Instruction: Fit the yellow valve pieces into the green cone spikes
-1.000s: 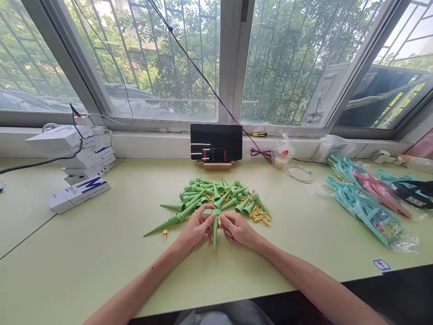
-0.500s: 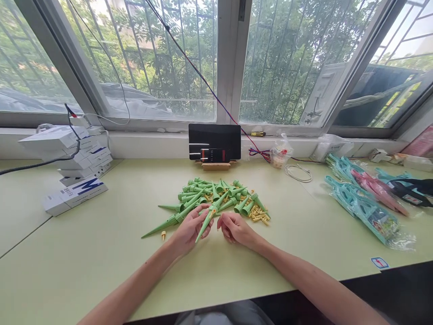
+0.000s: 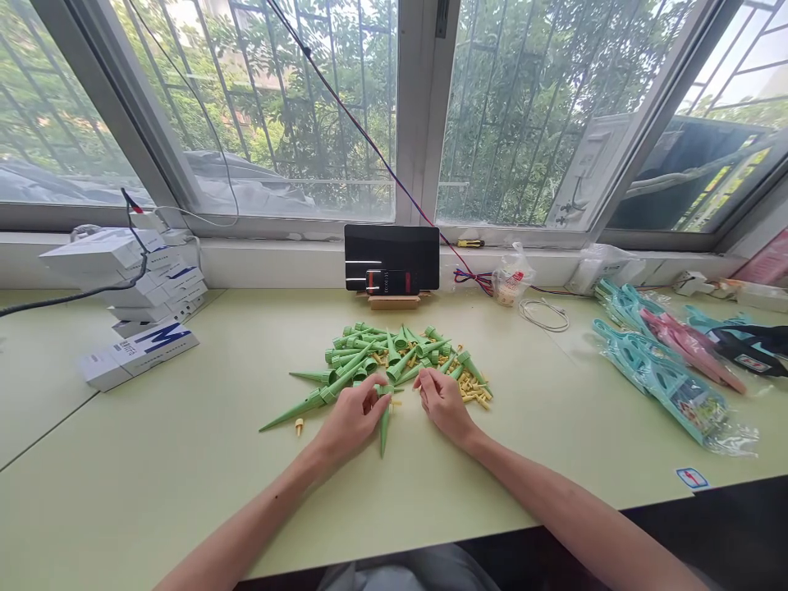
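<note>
A heap of green plastic cone spikes (image 3: 382,353) lies mid-table, with small yellow plugs (image 3: 471,387) scattered at its right side. My left hand (image 3: 350,419) grips one green spike (image 3: 384,423) by its wide end, the tip pointing toward me. My right hand (image 3: 440,402) rests at the heap's near edge, fingertips touching the spikes and plugs; whether it pinches anything I cannot tell. A long joined green spike (image 3: 295,408) lies to the left, with one loose yellow plug (image 3: 299,426) beside it.
A dark tablet with a phone (image 3: 392,256) stands on a wooden holder behind the heap. White boxes (image 3: 132,283) are stacked at the left. Bagged teal and pink plastic items (image 3: 665,361) lie at the right, with a cable coil (image 3: 545,316) and a small bag near the sill.
My left hand turned the spike from slanting to pointing toward me. My right hand moved away from it, forward to the heap's edge.
</note>
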Demonstrator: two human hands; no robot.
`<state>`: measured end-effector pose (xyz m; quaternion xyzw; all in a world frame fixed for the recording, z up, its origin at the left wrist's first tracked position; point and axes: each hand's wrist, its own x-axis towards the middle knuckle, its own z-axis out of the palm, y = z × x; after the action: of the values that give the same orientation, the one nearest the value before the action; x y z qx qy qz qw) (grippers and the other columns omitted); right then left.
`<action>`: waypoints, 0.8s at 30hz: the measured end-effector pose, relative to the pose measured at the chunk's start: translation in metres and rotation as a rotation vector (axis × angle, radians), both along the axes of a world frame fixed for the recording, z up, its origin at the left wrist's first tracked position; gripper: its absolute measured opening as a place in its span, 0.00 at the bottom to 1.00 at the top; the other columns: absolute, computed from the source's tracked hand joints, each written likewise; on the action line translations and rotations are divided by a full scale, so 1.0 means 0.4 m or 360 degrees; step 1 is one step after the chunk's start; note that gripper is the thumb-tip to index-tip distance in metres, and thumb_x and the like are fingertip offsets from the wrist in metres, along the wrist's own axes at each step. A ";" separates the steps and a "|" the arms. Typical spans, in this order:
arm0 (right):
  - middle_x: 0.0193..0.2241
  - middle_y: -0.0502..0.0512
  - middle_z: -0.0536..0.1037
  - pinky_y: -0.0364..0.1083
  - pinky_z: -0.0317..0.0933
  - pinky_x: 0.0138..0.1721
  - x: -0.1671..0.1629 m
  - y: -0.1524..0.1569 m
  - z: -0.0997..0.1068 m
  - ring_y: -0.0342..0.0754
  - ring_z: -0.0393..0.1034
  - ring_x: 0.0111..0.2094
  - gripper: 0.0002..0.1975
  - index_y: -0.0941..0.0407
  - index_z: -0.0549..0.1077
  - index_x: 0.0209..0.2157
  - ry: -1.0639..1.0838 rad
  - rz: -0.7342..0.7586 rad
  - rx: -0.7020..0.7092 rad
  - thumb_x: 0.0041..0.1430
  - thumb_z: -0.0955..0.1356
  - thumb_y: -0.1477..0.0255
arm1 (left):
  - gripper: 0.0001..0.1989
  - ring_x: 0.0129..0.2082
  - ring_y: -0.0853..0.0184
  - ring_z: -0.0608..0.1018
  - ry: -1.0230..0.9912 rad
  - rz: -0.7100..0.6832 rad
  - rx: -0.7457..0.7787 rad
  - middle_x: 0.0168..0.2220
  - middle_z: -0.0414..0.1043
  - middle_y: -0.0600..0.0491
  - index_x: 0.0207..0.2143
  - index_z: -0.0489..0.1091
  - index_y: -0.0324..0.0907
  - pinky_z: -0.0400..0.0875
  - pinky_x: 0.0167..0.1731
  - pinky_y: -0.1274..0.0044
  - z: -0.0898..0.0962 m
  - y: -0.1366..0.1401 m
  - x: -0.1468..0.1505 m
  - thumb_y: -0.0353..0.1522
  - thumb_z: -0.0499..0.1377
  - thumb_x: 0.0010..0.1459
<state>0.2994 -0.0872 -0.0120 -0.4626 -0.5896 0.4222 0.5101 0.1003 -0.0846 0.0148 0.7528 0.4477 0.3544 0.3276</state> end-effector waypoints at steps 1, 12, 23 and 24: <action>0.15 0.43 0.56 0.42 0.47 0.19 0.002 0.002 -0.001 0.41 0.49 0.17 0.24 0.54 0.67 0.29 -0.0042 -0.0028 0.0010 0.68 0.59 0.50 | 0.10 0.19 0.70 0.60 0.0053 0.0009 0.0034 0.18 0.58 0.61 0.38 0.72 0.43 0.53 0.23 0.79 -0.004 0.003 -0.002 0.39 0.58 0.61; 0.21 0.46 0.60 0.42 0.47 0.22 0.012 0.001 0.021 0.42 0.52 0.20 0.17 0.54 0.65 0.31 -0.0266 -0.0175 0.0205 0.68 0.60 0.58 | 0.12 0.19 0.69 0.63 0.0281 0.0073 0.0124 0.19 0.62 0.60 0.41 0.72 0.43 0.55 0.24 0.79 0.002 0.009 -0.013 0.41 0.56 0.63; 0.32 0.54 0.72 0.43 0.55 0.24 0.034 0.014 0.024 0.42 0.59 0.21 0.11 0.56 0.71 0.39 -0.0514 -0.0235 0.0394 0.68 0.63 0.64 | 0.12 0.19 0.70 0.59 0.0300 0.0165 0.0334 0.18 0.58 0.60 0.34 0.71 0.43 0.55 0.23 0.79 0.005 0.028 -0.039 0.40 0.54 0.65; 0.34 0.54 0.73 0.44 0.57 0.26 0.038 0.017 0.021 0.42 0.60 0.22 0.09 0.56 0.72 0.40 -0.0595 -0.0222 0.0430 0.67 0.63 0.67 | 0.12 0.19 0.71 0.59 0.0303 0.0170 0.0346 0.18 0.58 0.60 0.33 0.71 0.43 0.54 0.23 0.79 0.006 0.030 -0.042 0.40 0.54 0.65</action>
<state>0.3145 -0.0805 -0.0036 -0.4998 -0.6915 0.2103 0.4774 0.0836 -0.0727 0.0174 0.7891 0.4753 0.3446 0.1810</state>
